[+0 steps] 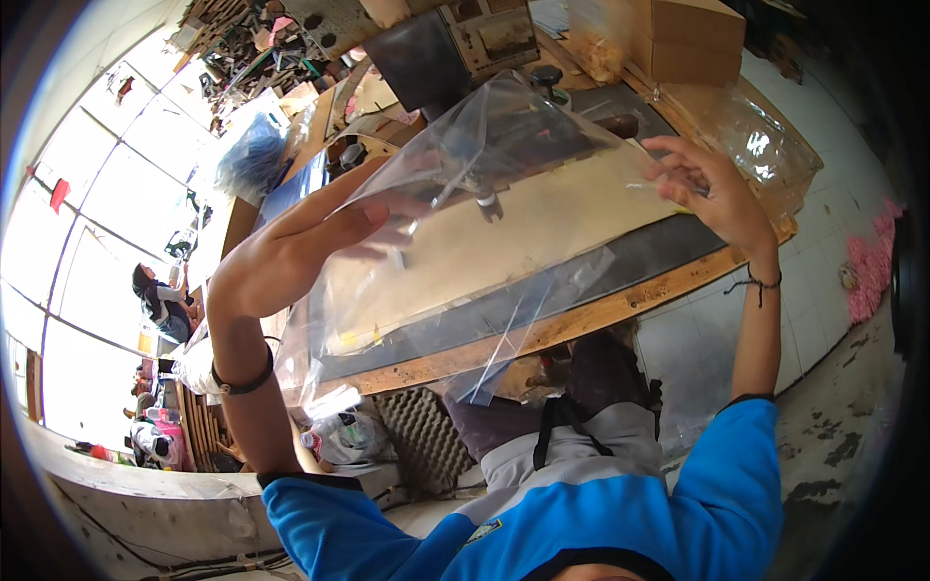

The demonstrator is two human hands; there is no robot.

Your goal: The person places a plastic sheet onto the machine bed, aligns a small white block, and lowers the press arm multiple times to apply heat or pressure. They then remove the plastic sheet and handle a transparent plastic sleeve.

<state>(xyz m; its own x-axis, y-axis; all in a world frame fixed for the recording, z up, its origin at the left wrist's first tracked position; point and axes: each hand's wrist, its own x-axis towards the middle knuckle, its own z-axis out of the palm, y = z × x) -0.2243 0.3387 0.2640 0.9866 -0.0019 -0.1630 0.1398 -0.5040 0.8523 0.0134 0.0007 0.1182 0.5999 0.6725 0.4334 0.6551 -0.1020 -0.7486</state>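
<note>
A large clear plastic sheet (455, 281) billows up over the workbench, its top peaking near the machine at the back. My left hand (373, 228) reaches in from the left, partly behind the sheet; its fingers show through the film, stretched and apart. At the right, my right hand (702, 179) has bent fingers closed at the sheet's edge. Under the film lies a long pale cream board (542, 232) on a dark mat (630, 261). A small metal fitting (487, 201) shows through the plastic above the board.
The bench has a worn wooden front edge (562, 329). Behind it stands a machine with a dark block (417, 63). A cardboard box (688, 44) and clear plastic wrap (760, 145) sit at the right. Another person (170, 305) is far left. Pink stringy material (872, 261) lies far right.
</note>
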